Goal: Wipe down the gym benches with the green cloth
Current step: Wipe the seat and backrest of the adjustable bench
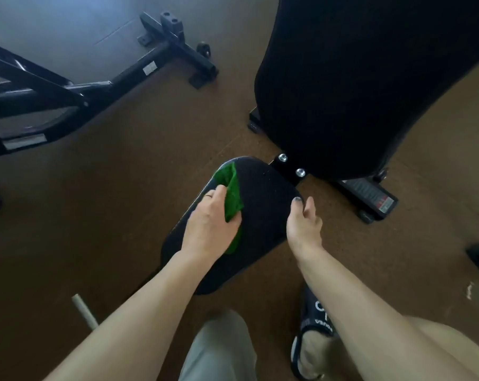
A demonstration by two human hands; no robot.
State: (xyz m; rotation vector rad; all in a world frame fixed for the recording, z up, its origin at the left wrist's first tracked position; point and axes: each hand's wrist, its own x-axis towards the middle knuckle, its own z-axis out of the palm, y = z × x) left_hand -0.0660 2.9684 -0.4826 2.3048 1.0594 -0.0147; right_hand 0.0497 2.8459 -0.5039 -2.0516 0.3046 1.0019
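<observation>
The green cloth [230, 192] is a bright, nubbly rag, crumpled and folded on itself, lying along the left side of a black padded seat [263, 215]. One end reaches the seat's far left corner; the near end shows again below the hand as a small green flap. The left hand [212, 224] presses down on the middle of it, fingers curled over the fabric, so the grip is clenched on the cloth against the pad. A ring sits on one finger.

The right hand [304, 225] rests on the seat's right edge, thumb on top of the pad and fingers wrapped round the side, grasping the rim.

The seat is a rounded, matte black worktop with a fine speckled texture. At its far end a black bracket with two silver bolts [291, 165] joins it to a large black backrest pad [370, 78], raised steeply at far right. A black metal frame [67, 86] of another machine lies at far left on the brown floor [109, 210]. Near the bottom, a black slide sandal [314, 325] with white lettering covers a foot just right of the seat.
</observation>
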